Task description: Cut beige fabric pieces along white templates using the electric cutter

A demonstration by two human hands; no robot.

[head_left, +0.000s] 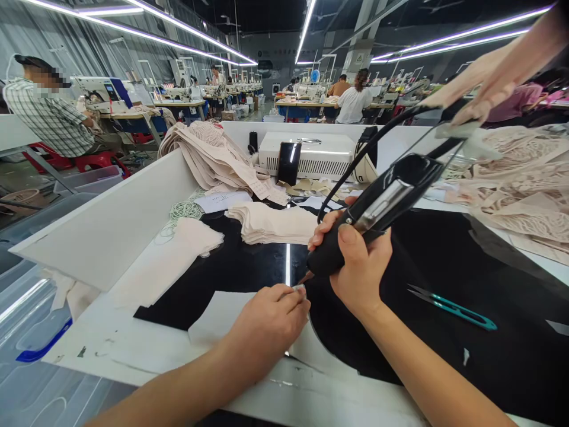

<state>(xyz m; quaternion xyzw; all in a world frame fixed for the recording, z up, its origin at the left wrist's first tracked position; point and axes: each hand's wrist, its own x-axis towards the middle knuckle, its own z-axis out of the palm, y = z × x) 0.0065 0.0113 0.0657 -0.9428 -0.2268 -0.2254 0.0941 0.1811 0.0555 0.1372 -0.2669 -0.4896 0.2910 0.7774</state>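
Observation:
My right hand [362, 264] is wrapped round a black corded hand tool [377, 204] with a silver metal strip on its side. Its narrow tip points down to the left, close to the fingers of my left hand [271, 317]. Those fingers are pinched at a small clear piece [301, 290], mostly hidden by them. Beneath my left hand lies a white sheet [220, 311] on the glossy black surface [249, 267]. Teal thread snips [457, 308] rest to the right of my right forearm.
Stacks of cream fabric pieces [278, 222] lie ahead, with a larger cream pile [213, 154] behind. A phone [288, 163] leans against a white vented box [326, 154]. Another person's hands [484, 89] reach in at upper right, near the cord. A low white wall [106, 219] edges the left.

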